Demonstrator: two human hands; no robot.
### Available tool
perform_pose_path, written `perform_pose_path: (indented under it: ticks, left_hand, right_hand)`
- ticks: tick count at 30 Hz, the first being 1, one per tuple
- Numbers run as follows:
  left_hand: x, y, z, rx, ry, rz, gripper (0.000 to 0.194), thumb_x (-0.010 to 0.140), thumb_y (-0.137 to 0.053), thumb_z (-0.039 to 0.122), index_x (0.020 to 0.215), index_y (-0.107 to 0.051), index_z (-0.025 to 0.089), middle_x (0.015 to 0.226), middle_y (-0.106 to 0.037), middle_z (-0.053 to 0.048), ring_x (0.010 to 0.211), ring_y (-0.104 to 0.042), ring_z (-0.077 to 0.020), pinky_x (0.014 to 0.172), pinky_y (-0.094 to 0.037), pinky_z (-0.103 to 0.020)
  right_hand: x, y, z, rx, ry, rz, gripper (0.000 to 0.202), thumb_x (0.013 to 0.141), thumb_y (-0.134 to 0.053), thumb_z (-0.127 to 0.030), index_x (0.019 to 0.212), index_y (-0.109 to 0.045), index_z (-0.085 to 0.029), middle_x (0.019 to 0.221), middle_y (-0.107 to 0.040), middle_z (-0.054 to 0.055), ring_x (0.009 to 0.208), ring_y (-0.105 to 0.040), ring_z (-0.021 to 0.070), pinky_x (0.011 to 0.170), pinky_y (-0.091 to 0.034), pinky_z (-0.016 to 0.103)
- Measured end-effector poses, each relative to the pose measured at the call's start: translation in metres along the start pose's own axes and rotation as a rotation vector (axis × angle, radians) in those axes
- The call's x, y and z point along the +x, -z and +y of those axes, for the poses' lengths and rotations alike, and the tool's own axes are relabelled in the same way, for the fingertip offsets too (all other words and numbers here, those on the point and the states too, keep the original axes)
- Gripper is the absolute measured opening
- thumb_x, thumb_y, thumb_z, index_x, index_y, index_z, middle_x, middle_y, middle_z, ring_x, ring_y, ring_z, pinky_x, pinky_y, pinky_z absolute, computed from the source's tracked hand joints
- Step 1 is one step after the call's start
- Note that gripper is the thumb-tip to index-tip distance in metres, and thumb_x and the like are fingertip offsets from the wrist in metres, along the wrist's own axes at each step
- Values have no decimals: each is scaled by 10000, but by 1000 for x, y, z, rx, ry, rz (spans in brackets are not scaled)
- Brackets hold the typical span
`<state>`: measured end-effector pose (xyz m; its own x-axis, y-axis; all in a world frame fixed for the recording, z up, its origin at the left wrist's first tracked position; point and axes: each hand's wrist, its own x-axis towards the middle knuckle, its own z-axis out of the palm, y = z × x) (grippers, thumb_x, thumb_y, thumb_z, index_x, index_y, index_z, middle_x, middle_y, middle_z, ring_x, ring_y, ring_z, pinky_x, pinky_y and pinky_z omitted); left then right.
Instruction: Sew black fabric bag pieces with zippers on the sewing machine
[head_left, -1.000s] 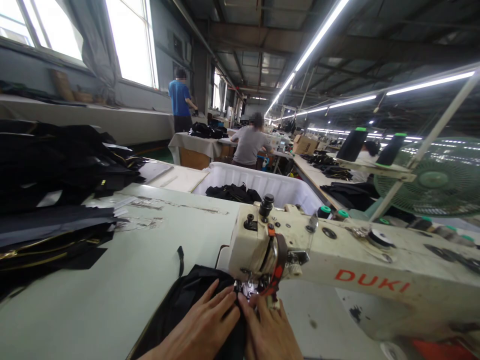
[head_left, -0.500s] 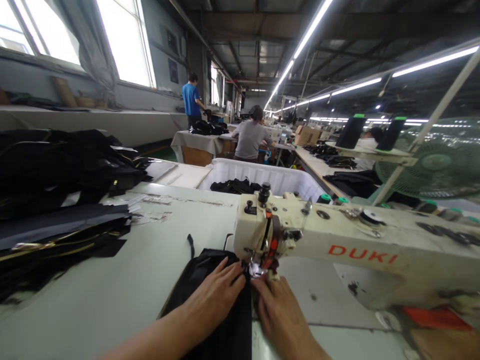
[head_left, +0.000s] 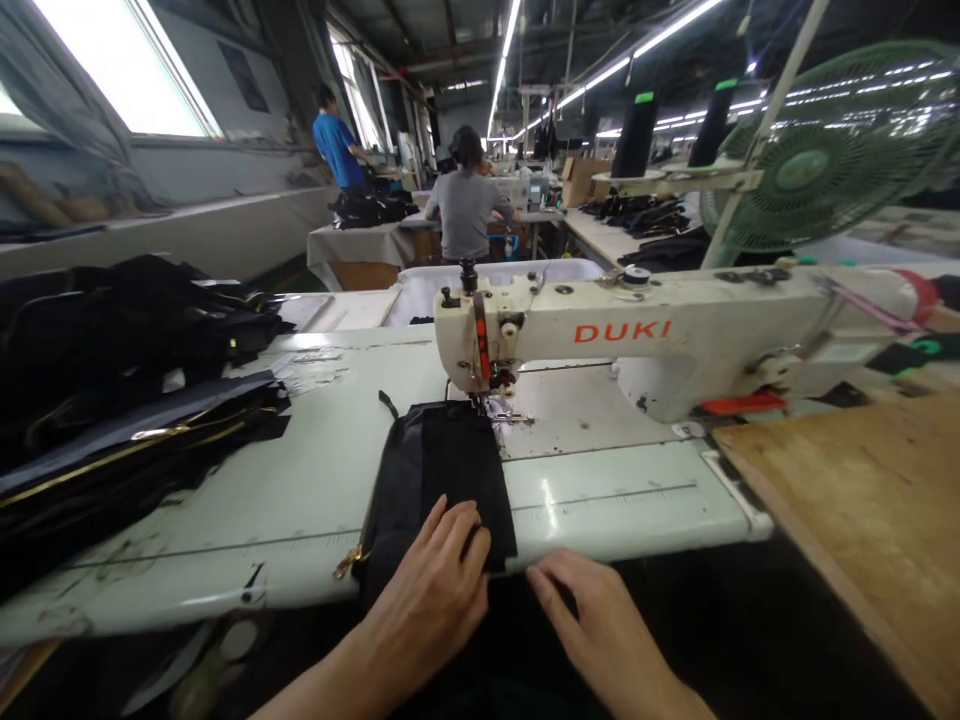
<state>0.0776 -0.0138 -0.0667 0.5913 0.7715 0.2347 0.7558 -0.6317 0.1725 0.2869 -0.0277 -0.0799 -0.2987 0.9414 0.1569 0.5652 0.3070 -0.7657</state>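
A black fabric piece (head_left: 457, 455) lies under the needle area of a cream sewing machine (head_left: 547, 330), its near end hanging over the table's front edge. A gold zipper pull (head_left: 347, 560) shows at its left side, and a dark zipper end sticks out at the far left corner. My left hand (head_left: 431, 565) rests on the near part of the fabric, fingers bent around it. Just right of the fabric's near corner is my right hand (head_left: 604, 625), thumb and index fingertips together at the table edge. Whatever lies between those tips is too small to make out.
Stacked black fabric pieces with zippers (head_left: 142, 370) cover the table's left side. A wooden board (head_left: 855, 500) juts in at the right. Behind the machine stand a white bin (head_left: 420, 290) and a green fan (head_left: 810, 170). Two people (head_left: 465, 205) work farther back.
Both hands have drawn back from the presser foot toward the table's front edge. The view has tilted down, and more of the fabric and the machine shows.
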Motion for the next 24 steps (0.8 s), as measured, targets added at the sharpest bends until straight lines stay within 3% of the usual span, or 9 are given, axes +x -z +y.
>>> perform_pose_path:
  ticks: [6, 11, 15, 18, 24]
  left_hand:
    - [3, -7, -10, -48, -4, 88, 185, 890, -483, 105, 1041, -575, 164, 1119, -629, -101, 1199, -571, -251, 1110, -401, -514]
    - [1, -9, -12, -11, -29, 97, 163, 920, -480, 138, 1048, -576, 169, 1112, -656, -112, 1177, -599, -271, 1058, -456, -534]
    - [2, -17, -9, 59, -84, 143, 205, 898, -453, 101, 1044, -594, 129, 1068, -665, -137, 1166, -607, -295, 1027, -483, -527]
    - [4, -21, -12, 59, -121, 166, 234, 910, -411, 78, 977, -627, 139, 982, -702, -110, 1128, -639, -280, 1021, -497, -488]
    - [8, -12, -26, 2, -56, 239, 214, 913, -468, 171, 1006, -661, 170, 1089, -728, -120, 993, -716, -265, 841, -618, -395]
  right_hand:
    - [-15, -22, 9, 342, -200, 19, 311, 972, -511, -412, 1111, -697, -206, 1102, -713, 76, 1055, -654, 239, 963, -476, 349]
    - [-18, -58, 10, 1002, -368, -14, 525, 842, -651, -578, 1125, -668, -136, 1076, -714, 139, 1007, -680, 276, 903, -524, 406]
    - [-19, -75, -1, 1421, -482, 60, 465, 757, -781, -504, 1010, -668, -130, 1030, -724, 124, 992, -682, 247, 923, -500, 385]
    - [-18, -76, -9, 1541, -490, 75, 461, 727, -816, -467, 986, -677, -112, 1000, -732, 130, 960, -691, 242, 912, -494, 376]
    - [-12, -73, -15, 1480, -503, 119, 629, 687, -837, -506, 1110, -651, -81, 1093, -709, 174, 1006, -682, 278, 929, -490, 406]
